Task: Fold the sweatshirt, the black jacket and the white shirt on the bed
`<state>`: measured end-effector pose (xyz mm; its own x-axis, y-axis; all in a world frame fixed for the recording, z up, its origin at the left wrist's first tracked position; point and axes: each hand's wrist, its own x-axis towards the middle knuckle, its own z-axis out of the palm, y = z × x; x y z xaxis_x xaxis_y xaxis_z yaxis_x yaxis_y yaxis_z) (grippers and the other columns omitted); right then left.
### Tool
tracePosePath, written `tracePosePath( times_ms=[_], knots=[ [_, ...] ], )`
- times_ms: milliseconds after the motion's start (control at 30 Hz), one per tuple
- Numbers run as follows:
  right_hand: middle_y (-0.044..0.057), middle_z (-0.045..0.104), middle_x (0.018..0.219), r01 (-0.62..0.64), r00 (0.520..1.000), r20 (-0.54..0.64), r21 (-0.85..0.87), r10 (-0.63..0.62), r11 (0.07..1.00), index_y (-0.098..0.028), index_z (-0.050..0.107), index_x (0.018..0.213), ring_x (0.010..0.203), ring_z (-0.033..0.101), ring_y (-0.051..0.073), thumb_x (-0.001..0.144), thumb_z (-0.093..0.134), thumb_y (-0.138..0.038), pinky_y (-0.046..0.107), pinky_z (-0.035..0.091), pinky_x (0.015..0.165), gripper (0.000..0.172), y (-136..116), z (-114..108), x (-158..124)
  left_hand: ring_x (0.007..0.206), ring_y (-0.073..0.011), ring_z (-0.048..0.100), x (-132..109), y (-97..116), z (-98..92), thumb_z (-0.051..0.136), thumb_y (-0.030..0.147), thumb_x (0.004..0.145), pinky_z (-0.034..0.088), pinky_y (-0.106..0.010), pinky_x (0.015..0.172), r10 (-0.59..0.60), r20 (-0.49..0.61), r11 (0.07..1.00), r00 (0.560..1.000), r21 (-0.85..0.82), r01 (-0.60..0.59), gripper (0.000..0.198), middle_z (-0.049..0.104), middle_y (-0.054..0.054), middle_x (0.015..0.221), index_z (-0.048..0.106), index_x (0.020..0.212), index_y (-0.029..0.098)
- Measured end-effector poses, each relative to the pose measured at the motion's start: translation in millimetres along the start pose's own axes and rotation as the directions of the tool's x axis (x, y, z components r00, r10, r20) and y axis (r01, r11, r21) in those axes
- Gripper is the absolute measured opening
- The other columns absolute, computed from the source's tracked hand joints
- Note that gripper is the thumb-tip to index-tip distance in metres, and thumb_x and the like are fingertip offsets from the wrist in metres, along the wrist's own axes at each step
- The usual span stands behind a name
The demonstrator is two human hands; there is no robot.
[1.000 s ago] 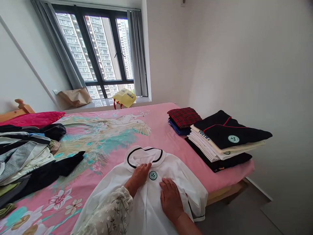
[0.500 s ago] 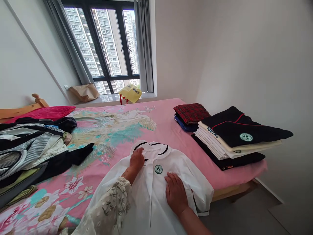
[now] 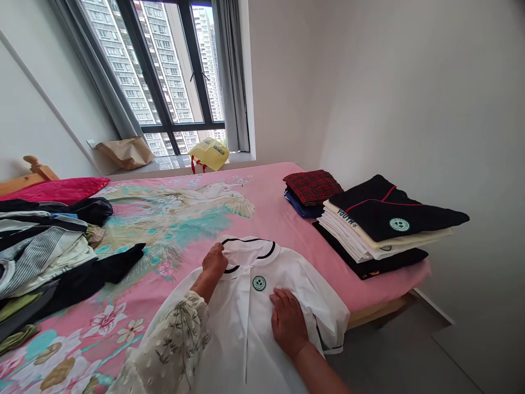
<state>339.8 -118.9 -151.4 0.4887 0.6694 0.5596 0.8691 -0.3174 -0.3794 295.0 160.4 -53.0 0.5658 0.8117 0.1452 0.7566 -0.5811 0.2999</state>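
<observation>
A white shirt [image 3: 262, 323] with black trim on its collar and a round green badge lies front up at the near edge of the bed, its collar toward the window. My left hand [image 3: 215, 258] pinches the left side of the collar, fingers closed on the cloth. My right hand [image 3: 289, 322] rests on the shirt's chest, right of the badge, with its fingers lying flat.
A folded clothes stack [image 3: 348, 230] with a black top sits at the bed's right edge. Behind it is a red plaid folded garment [image 3: 314, 187]. Loose clothes [image 3: 53, 246] are heaped at left. A yellow bag [image 3: 209, 154] and brown paper bag [image 3: 127, 153] are by the window.
The view has shifted slightly, so everything sits further left. My left hand has moved from the collar's inner front to its left outer side. My right hand stays on the shirt.
</observation>
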Motion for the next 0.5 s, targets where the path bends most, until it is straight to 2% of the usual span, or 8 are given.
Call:
tracePosePath(
  times_ms=[133, 233, 333, 433, 500],
  knots=[
    [0.009, 0.054, 0.120, -0.037, 0.999, -0.005, 0.083, 0.038, 0.996, -0.019, 0.054, 0.111, 0.117, 0.045, 0.024, 0.080, 0.043, -0.012, 0.046, 0.037, 0.101, 0.034, -3, -2, 3, 0.095, -0.0192, 0.059, -36, -6, -13.9, 0.043, 0.003, 0.068, 0.045, -0.029, 0.077, 0.110, -0.095, 0.994, 0.989, -0.019, -0.112, 0.039, 0.059, -0.007, 0.106, 0.052, 0.101, 0.020],
    [0.008, 0.058, 0.106, -0.159, 0.981, -0.075, 0.237, 0.182, 0.958, -0.019, 0.053, 0.107, 0.102, 0.053, 0.021, 0.083, 0.045, -0.017, 0.040, 0.043, 0.091, 0.026, -9, -11, 19, 0.097, -0.0208, 0.056, -64, -9, -21.6, 0.043, 0.004, 0.067, 0.044, -0.031, 0.079, 0.183, -0.140, 0.983, 0.973, -0.001, -0.185, 0.040, 0.058, -0.007, 0.106, 0.052, 0.102, 0.021],
    [0.008, 0.058, 0.100, -0.201, 0.944, -0.184, 0.342, 0.275, 0.918, -0.019, 0.051, 0.104, 0.094, 0.053, 0.021, 0.086, 0.045, -0.025, 0.037, 0.044, 0.085, 0.020, -18, -27, 55, 0.100, -0.0246, 0.054, -83, -10, -25.9, 0.046, 0.005, 0.065, 0.041, -0.036, 0.083, 0.234, -0.162, 0.972, 0.959, 0.028, -0.233, 0.041, 0.060, -0.007, 0.104, 0.054, 0.101, 0.022],
    [0.007, 0.058, 0.100, -0.149, 0.946, -0.239, 0.272, 0.217, 0.951, -0.018, 0.052, 0.101, 0.097, 0.050, 0.022, 0.083, 0.046, -0.024, 0.038, 0.040, 0.087, 0.020, -26, -40, 101, 0.104, -0.0255, 0.051, -96, -10, -28.7, 0.047, 0.004, 0.062, 0.037, -0.038, 0.086, 0.273, -0.181, 0.962, 0.945, 0.056, -0.267, 0.044, 0.061, -0.007, 0.107, 0.056, 0.101, 0.023],
    [0.007, 0.058, 0.105, -0.125, 0.968, -0.199, 0.160, 0.156, 0.979, -0.018, 0.053, 0.104, 0.104, 0.047, 0.023, 0.077, 0.049, -0.019, 0.038, 0.036, 0.090, 0.027, -26, -40, 128, 0.106, -0.0249, 0.050, -104, -10, -30.5, 0.046, 0.004, 0.062, 0.035, -0.038, 0.086, 0.301, -0.197, 0.954, 0.933, 0.082, -0.290, 0.045, 0.061, -0.007, 0.109, 0.056, 0.101, 0.023]
  ],
)
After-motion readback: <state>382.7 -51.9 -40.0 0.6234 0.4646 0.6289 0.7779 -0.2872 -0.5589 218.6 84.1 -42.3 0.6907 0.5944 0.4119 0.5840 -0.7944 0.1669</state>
